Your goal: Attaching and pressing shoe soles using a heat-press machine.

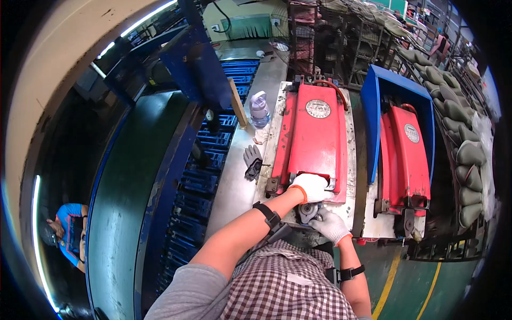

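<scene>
My checked shirt (288, 288) fills the bottom of the view, and from it my two gloved hands reach to the near end of the red press (314, 136); my left hand (311, 186) lies flat and closed over the lower edge of its red lid, gripping it; my right hand (330, 225) sits just below that edge, fingers curled round a small grey metal part (308, 211), which lies between my two hands at the press's near end. I count two red presses; the second one (408, 152) stands to the right of the first, inside a blue guard (392, 85). Left of the first press runs a grey metal bench (240, 176); on it lie one loose dark glove (252, 161) and one clear bottle (259, 109) further off. Beyond the bench are blue crates (213, 144). Far right of the press, grey shoe lasts (458, 114) hang in rows. The floor below is green with yellow lines (389, 288).
</scene>
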{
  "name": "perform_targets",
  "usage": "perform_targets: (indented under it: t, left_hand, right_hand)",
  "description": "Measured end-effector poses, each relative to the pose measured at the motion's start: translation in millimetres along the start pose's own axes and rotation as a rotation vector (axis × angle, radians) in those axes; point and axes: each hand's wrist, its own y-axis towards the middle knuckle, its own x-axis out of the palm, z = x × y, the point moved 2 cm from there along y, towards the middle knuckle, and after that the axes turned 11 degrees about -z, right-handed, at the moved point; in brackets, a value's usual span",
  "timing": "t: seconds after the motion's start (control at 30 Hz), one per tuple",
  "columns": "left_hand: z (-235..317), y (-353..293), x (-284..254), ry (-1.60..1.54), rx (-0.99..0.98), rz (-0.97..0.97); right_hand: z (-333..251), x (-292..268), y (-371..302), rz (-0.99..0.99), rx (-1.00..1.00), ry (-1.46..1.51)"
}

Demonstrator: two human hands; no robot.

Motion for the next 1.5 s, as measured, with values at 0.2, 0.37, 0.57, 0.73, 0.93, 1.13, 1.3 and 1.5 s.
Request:
perform_targets:
  t: [0.2,0.37,0.57,0.73,0.93,1.13,1.3,1.5]
  left_hand:
    - [-0.1,-1.1,-2.4,-0.008,0.027,-0.011]
    - [-1.1,-0.1,2.0,-0.005,0.029,0.001]
    - [1.7,-0.4,-1.0,-0.005,0.045,0.008]
    - [0.3,-2.5,-4.5,-0.021,0.048,0.027]
    - [6.6,-9.7,-11.0,-0.031,0.051,0.023]
    - [4.2,-11.2,-7.3,-0.067,0.024,0.044]
    - [5.0,-9.4,-5.1,-0.080,-0.008,0.046]
    - [4.6,-9.7,-5.4,-0.064,-0.007,0.050]
  right_hand:
    - [-3.9,-1.0,-0.7,-0.017,0.069,0.020]
    - [-10.1,-4.4,-4.0,-0.036,0.060,0.043]
    - [-3.9,-1.2,-3.8,-0.009,0.022,0.137]
    - [-7.7,-7.0,-2.2,-0.039,0.078,0.123]
    - [-1.9,-4.3,1.6,-0.050,0.092,0.076]
    - [-2.8,-3.2,1.7,-0.087,0.046,0.116]
    - [-0.8,-4.6,3.1,-0.103,0.017,0.134]
    - [4.7,-2.4,4.9,-0.037,-0.049,0.065]
